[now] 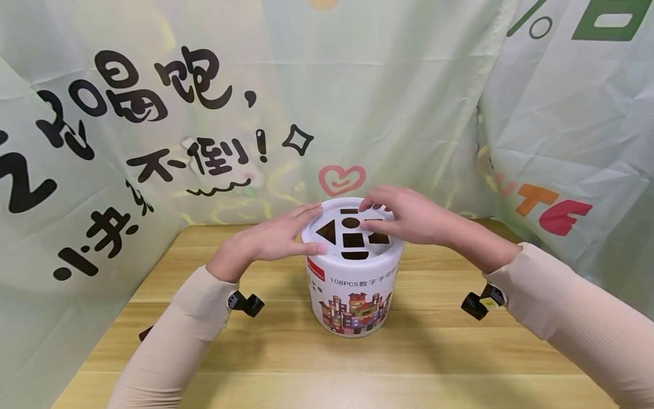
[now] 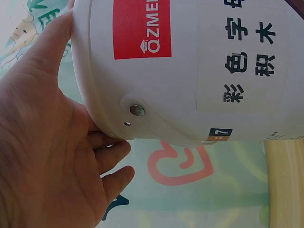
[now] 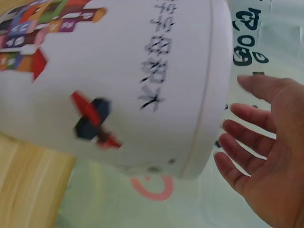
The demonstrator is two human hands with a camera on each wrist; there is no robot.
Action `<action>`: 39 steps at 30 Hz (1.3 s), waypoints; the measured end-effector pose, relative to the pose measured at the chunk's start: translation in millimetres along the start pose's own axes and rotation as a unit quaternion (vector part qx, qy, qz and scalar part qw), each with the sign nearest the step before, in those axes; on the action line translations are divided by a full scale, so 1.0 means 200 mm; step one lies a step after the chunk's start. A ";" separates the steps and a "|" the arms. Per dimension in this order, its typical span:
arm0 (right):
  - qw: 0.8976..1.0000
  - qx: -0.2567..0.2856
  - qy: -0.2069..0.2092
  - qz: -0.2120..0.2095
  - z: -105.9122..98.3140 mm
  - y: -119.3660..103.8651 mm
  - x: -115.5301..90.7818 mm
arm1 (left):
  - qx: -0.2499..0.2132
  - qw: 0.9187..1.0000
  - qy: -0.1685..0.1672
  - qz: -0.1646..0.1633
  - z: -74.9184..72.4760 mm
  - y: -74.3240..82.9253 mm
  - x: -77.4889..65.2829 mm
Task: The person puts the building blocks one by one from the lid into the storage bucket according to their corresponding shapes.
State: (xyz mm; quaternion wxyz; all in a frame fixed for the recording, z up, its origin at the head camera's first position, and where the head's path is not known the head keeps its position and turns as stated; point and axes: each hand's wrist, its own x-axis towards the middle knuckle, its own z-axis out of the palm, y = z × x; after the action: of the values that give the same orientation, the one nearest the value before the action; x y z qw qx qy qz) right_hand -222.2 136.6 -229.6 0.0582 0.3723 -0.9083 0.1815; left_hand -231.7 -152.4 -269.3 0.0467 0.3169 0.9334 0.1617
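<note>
Watching from afar, I see the white bucket (image 1: 352, 289) upright on the surface (image 1: 429, 363), about midway between its left and right edges, shaped holes in its lid (image 1: 333, 215). I have the left hand (image 1: 278, 233) resting against the lid's left rim, thumb and fingers spread apart, while the right hand (image 1: 411, 216) hovers, fingers loosely apart, by the rim's right side. Near the surface's left edge lies a dark object (image 1: 145, 334), partly hidden.

Near the left edge of the table (image 1: 317, 369), the left sleeve (image 1: 179, 335) partly hides a dark object (image 1: 145, 334) (too little shows to name it). The inside of the bucket (image 1: 352, 288) is too dark to make out; its lettering (image 3: 156, 61) blurs in the right wrist view.
</note>
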 end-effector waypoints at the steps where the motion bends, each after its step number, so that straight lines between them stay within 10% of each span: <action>1: 1.000 -0.003 -0.001 -0.002 0.01 0.02 -0.02 | 0.000 1.000 0.000 -0.001 0.00 0.00 0.00; 16: 0.998 -0.017 0.044 -0.031 0.11 0.20 -0.23 | 0.010 1.000 0.001 -0.002 0.00 0.00 -0.01; 39: 0.999 -0.038 0.038 -0.005 0.15 0.22 -0.27 | 0.064 0.998 0.010 0.008 -0.02 0.03 -0.06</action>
State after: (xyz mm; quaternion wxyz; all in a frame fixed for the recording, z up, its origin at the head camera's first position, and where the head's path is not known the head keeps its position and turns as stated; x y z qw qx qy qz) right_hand -214.0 190.1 -282.9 0.1077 0.3671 -0.9098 0.1607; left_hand -219.9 -157.0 -263.1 0.0156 0.3249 0.9398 0.1050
